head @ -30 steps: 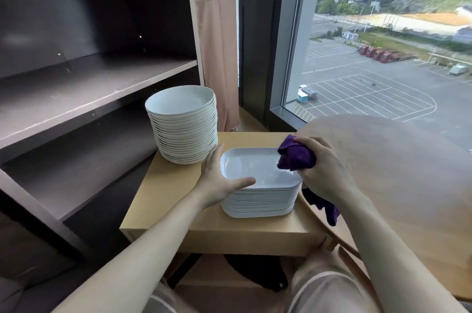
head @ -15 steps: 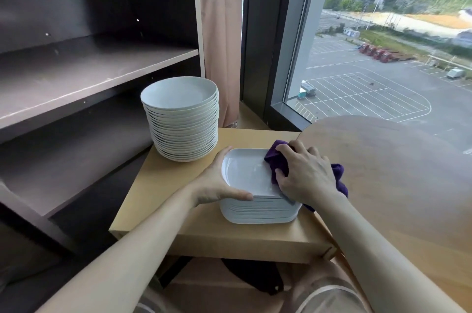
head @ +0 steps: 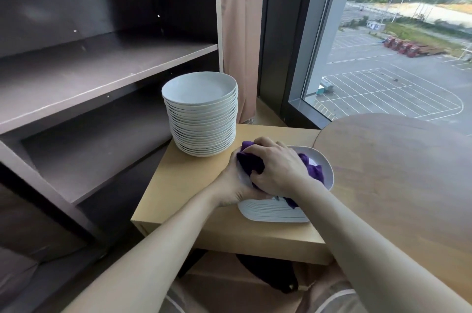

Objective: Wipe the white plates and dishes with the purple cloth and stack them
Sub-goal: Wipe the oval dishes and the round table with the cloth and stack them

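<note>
A stack of white square dishes (head: 274, 211) sits on a low light-wood table (head: 189, 190). My right hand (head: 277, 168) is closed around the purple cloth (head: 313, 170) and presses it into the left part of the top dish (head: 325, 165). My left hand (head: 233, 186) grips the left edge of that top dish, partly hidden under my right hand. A tall stack of round white plates (head: 201, 113) stands behind, at the table's far left corner.
A dark brown shelf unit (head: 102, 67) with bare shelves fills the left side. A round wooden tabletop (head: 398, 174) lies to the right, overlapping the low table. A beige curtain (head: 241, 31) and a window are behind. A dark object lies under the table.
My right hand has moved the purple cloth from the dish's right rim across to its left side, close to my left hand. The view has shifted slightly downward.
</note>
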Motion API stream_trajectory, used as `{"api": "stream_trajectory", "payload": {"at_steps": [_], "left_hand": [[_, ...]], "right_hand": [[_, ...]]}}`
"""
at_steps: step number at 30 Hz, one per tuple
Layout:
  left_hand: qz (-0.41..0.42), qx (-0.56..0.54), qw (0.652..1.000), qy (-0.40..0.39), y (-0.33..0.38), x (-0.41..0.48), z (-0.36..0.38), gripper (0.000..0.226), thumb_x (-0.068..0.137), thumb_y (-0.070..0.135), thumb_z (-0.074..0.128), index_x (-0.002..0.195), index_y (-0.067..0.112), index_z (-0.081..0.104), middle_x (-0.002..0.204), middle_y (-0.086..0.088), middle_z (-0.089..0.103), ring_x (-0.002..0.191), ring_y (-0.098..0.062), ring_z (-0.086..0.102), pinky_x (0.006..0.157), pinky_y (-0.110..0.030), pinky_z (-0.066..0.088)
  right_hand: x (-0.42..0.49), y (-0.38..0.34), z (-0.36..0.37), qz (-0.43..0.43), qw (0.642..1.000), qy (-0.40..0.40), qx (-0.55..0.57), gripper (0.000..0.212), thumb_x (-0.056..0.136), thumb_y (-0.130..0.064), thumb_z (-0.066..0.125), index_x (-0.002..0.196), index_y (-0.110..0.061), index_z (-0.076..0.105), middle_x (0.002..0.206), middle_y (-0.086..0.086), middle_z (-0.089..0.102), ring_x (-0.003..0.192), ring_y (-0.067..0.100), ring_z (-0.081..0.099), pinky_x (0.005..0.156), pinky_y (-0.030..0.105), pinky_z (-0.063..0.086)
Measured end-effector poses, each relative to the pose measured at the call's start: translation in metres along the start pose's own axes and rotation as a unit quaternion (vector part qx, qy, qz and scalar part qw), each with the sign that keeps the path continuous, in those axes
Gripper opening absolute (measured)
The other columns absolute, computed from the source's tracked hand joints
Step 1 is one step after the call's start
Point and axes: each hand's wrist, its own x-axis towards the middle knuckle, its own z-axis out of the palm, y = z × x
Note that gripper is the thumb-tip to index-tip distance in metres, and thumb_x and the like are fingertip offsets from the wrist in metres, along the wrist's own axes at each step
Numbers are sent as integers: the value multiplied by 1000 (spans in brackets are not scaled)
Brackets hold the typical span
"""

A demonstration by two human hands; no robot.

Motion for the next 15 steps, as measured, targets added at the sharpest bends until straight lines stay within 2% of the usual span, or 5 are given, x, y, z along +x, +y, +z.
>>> {"api": "stream_trajectory", "payload": {"at_steps": [3,6,8,11,15], "left_hand": [[-10,8,1000,8,-4,1,-2,122,50,22,102,145,28,25,138,8,53,129,-11,55,105,-34,53],[-32,8,999,-15,-5,-5,-6,134,54,32,101,150,56,11,134,33,50,125,11,50,96,-13,48],[-33,13,999,-17,-5,-8,-7,136,54,37,100,152,60,8,128,43,52,122,17,49,92,-9,46],[-34,28,999,-23,-4,-11,-7,134,56,37,98,156,54,10,120,48,53,118,17,52,102,-16,43],[-43,33,998,-11,0,-16,-7,132,54,39,101,147,67,11,138,23,53,129,-1,54,111,-31,45]], "right_hand": [[-5,-4,-4,-26,999,-28,27,50,83,-44,59,133,-39,61,134,-9,53,116,24,52,89,40,49],[-11,-2,-12,-32,996,-56,62,42,83,-34,66,125,-38,67,122,-10,56,110,18,54,84,39,52],[-14,-2,-17,-27,994,-68,75,38,83,-35,65,120,-39,70,117,-12,57,102,16,56,80,40,54],[-21,-3,-21,-20,995,-68,68,31,84,-39,65,115,-39,70,110,-15,57,94,13,58,76,42,57],[-38,7,-25,0,996,-68,51,31,83,-48,63,112,-38,67,108,-17,57,93,13,59,76,42,57]]}}
